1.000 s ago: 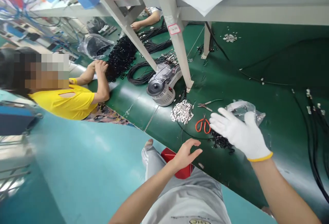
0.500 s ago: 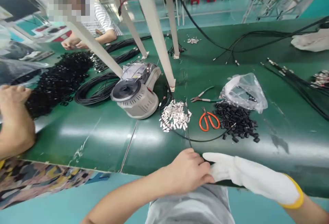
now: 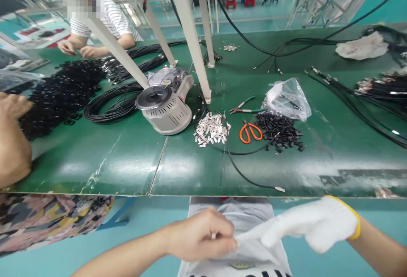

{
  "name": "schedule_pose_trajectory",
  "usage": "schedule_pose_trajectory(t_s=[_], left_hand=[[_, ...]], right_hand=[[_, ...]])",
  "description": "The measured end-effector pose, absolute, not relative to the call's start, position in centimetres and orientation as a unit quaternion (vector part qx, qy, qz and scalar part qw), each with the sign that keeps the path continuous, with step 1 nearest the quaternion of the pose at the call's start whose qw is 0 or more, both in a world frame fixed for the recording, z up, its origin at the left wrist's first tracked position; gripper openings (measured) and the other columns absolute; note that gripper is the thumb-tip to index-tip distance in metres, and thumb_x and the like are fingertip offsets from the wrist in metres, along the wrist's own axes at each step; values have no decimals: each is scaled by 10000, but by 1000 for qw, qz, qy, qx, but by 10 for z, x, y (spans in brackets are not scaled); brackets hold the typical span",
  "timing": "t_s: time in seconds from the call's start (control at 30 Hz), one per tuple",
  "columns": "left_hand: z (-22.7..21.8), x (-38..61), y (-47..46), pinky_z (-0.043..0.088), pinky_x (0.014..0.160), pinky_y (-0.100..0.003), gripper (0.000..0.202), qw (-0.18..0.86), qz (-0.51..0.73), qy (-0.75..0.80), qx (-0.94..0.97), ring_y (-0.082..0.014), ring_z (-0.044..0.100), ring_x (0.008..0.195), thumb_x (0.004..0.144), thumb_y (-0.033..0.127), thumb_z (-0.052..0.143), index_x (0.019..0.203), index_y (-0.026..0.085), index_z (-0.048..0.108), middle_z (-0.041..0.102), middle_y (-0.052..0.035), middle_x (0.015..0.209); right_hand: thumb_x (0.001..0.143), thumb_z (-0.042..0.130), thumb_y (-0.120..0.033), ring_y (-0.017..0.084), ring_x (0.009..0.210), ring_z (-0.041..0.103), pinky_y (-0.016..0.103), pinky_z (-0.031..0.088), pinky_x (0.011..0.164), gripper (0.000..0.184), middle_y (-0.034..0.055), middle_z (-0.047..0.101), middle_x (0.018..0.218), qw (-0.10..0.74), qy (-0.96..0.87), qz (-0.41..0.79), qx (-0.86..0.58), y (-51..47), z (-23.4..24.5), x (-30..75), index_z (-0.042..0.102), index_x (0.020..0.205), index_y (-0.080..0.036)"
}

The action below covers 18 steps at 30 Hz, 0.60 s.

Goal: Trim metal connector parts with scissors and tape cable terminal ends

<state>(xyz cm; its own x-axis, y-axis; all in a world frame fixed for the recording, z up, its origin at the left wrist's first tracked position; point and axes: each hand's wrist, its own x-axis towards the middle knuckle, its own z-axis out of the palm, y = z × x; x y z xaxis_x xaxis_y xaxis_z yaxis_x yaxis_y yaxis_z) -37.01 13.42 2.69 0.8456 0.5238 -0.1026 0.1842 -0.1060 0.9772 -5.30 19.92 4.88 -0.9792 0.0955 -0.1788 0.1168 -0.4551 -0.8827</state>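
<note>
My left hand (image 3: 203, 234) is bare and closed, pinching a fingertip of the white glove (image 3: 330, 219) and stretching its fabric. A tiny pale piece shows in the curl of its fingers, too small to name. My right hand (image 3: 311, 226) is inside that yellow-cuffed glove; how its fingers are bent is hidden by the cloth. Both hands are over my lap, in front of the table edge. Closest on the green table (image 3: 190, 171) lies a black cable (image 3: 244, 177) with a pale metal end. Behind it are silvery connector pieces (image 3: 211, 129) and orange-handled snips (image 3: 250, 132).
Black plastic pieces (image 3: 280, 132), a clear bag (image 3: 288, 99) and green-handled pliers (image 3: 246, 106) lie right of centre. A grey round machine (image 3: 165, 107) stands beside white posts (image 3: 190, 35). Cable bundles lie right. A co-worker's arm (image 3: 14, 141) is at left; another person sits across.
Both hands have moved from the table edge down toward my lap. The cable now lies released on the table, and the glove's fingertip is pulled out in my left hand.
</note>
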Motion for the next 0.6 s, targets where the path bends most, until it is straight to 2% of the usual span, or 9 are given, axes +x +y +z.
schedule_pose_trajectory(t_s=[0.07,0.13,0.17,0.23,0.3,0.37,0.43,0.53,0.6], left_hand=[[24,-361,136,327,574,-267,497,605,160,286,726,-113,378,590,1006,604,433,713,206,385,404,30,620],[23,-350,140,359,606,-258,578,548,172,320,753,-124,452,647,900,770,492,802,202,453,524,8,730],[23,-344,141,372,621,-260,598,516,167,327,774,-133,482,665,870,799,510,847,202,476,564,-2,773],[20,-336,141,384,636,-271,538,461,146,332,810,-150,525,668,926,737,486,879,201,499,600,-16,780],[14,-335,138,373,627,-288,441,427,128,320,836,-161,539,629,1014,593,435,825,200,496,595,-21,707],[8,-343,133,341,597,-305,413,419,117,286,854,-158,509,561,1033,500,436,743,208,461,563,-14,623],[5,-357,129,326,586,-311,418,439,105,248,857,-150,481,525,1036,451,454,694,211,426,538,-5,573],[4,-373,128,343,607,-303,438,478,85,236,842,-140,486,534,1052,430,451,675,209,413,523,6,560],[4,-372,129,343,616,-305,463,475,86,245,841,-136,495,546,1057,477,422,681,206,430,523,8,573]], right_hand=[[905,574,-637,374,1511,385,531,282,1253,668,37,495,1592,-20,517,-852,73,194,45,-53,534,1513,-362],[887,587,-640,403,1504,387,573,278,1255,671,0,489,1597,-80,515,-851,71,187,40,-58,511,1517,-419],[892,586,-629,405,1500,394,578,286,1250,660,-4,489,1598,-101,519,-846,68,183,39,-63,508,1516,-430],[945,531,-596,375,1514,379,557,280,1248,629,27,457,1622,-121,536,-833,62,176,36,-72,485,1539,-394],[994,474,-576,335,1528,360,519,263,1249,627,88,429,1636,-115,553,-823,62,170,36,-77,455,1566,-319],[993,501,-571,316,1530,360,484,260,1250,657,116,419,1639,-87,538,-836,54,167,37,-76,435,1579,-284],[980,534,-565,316,1519,383,466,274,1245,664,121,444,1622,-53,498,-863,58,166,37,-70,458,1569,-268],[1025,443,-534,303,1453,483,457,318,1223,572,125,560,1529,-47,467,-878,89,165,32,-61,564,1495,-232],[1053,392,-491,275,1399,541,435,338,1211,530,119,617,1469,-35,515,-849,111,163,23,-62,609,1452,-216]])
